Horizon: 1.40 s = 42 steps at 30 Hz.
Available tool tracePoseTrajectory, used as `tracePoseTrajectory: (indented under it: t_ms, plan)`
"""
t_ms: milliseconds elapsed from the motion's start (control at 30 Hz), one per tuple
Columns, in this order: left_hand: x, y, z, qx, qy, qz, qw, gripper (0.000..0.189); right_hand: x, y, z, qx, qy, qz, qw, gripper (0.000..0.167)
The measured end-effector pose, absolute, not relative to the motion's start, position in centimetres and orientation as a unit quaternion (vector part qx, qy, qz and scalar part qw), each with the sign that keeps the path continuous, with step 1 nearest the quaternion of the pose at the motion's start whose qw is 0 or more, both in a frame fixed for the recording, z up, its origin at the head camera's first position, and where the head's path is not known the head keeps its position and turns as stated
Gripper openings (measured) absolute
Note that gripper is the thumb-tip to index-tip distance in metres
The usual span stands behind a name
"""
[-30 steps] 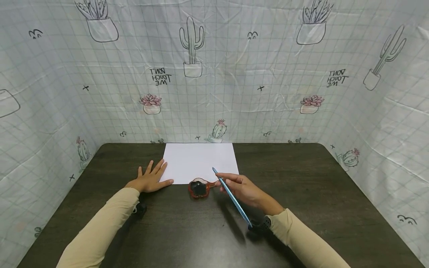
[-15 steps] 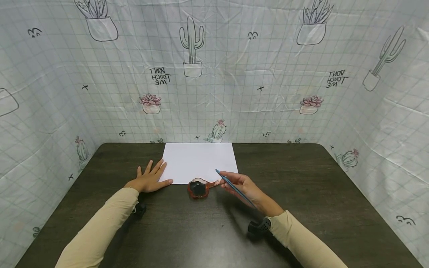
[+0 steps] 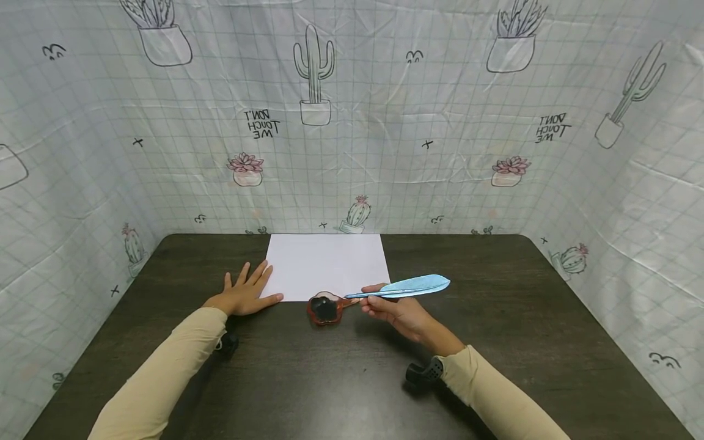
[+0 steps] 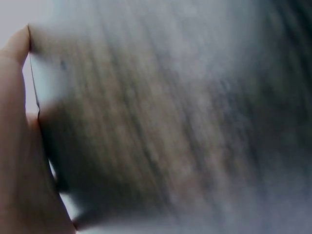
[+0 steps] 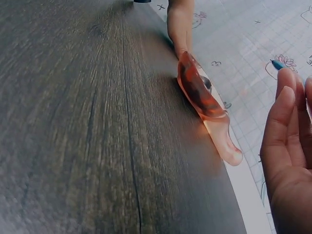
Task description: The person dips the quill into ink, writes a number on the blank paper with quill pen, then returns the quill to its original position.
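Note:
In the head view my right hand [image 3: 404,316] pinches a light-blue feather pen [image 3: 415,286] between thumb and fingers. The feather's flat side faces up, and its tip points left over the handle of a translucent red-brown dish [image 3: 312,316]. Whether tip and handle touch, I cannot tell. Something dark fills the dish's hollow. My left hand [image 3: 242,296] rests with spread fingers at the left edge of a blank white sheet [image 3: 327,263]. In the right wrist view, the pen's blue tip [image 5: 278,64] pokes past the fingertips, right of the dish [image 5: 195,95].
A dark wood-grain table [image 3: 297,379] lies under everything. Its back and sides are closed in by a white gridded curtain [image 3: 374,128] with cactus drawings. The sheet reaches the table's back edge. In the left wrist view the tabletop [image 4: 146,122] is blurred.
The feather pen has turned in my right hand: its tail swung from lower right up to the right, and its tip dropped left toward the dish. My left hand stays in place.

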<state>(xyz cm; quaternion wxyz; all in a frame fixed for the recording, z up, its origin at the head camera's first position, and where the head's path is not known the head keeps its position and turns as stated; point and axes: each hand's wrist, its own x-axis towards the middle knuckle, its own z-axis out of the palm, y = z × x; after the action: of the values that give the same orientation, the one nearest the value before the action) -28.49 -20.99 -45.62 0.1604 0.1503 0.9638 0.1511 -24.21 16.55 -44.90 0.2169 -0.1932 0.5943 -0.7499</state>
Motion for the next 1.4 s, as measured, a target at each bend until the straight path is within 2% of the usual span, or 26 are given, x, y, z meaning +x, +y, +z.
tracePoseTrajectory:
  t_ms: [200, 400, 667, 800, 1033, 1400]
  plan:
    - [-28.9, -21.3, -46.3, 0.147, 0.965, 0.149, 0.16, 0.095, -24.3, 16.3, -45.0, -0.187, 0.598, -0.749, 0.213, 0.038]
    - [-28.8, -21.1, -45.9, 0.148, 0.965, 0.143, 0.161, 0.094, -24.5, 15.9, -44.8, -0.201, 0.605, -0.741, 0.212, 0.016]
    - [-28.1, -20.8, -44.9, 0.153, 0.966, 0.138, 0.158, 0.088, -24.9, 15.1, -43.9, -0.219, 0.609, -0.732, 0.21, 0.009]
    - [-28.7, -21.0, -45.5, 0.152, 0.965, 0.143, 0.161, 0.091, -25.4, 14.7, -43.4, -0.215, 0.63, -0.714, 0.217, 0.013]
    - [-28.8, -21.1, -45.7, 0.153, 0.963, 0.149, 0.165, 0.095, -26.1, 13.8, -42.6, -0.22, 0.707, -0.633, 0.227, 0.041]
    - [-28.3, -20.8, -44.7, 0.153, 0.963, 0.142, 0.173, 0.088, -26.7, 12.3, -42.1, -0.28, 0.761, -0.553, 0.191, 0.022]
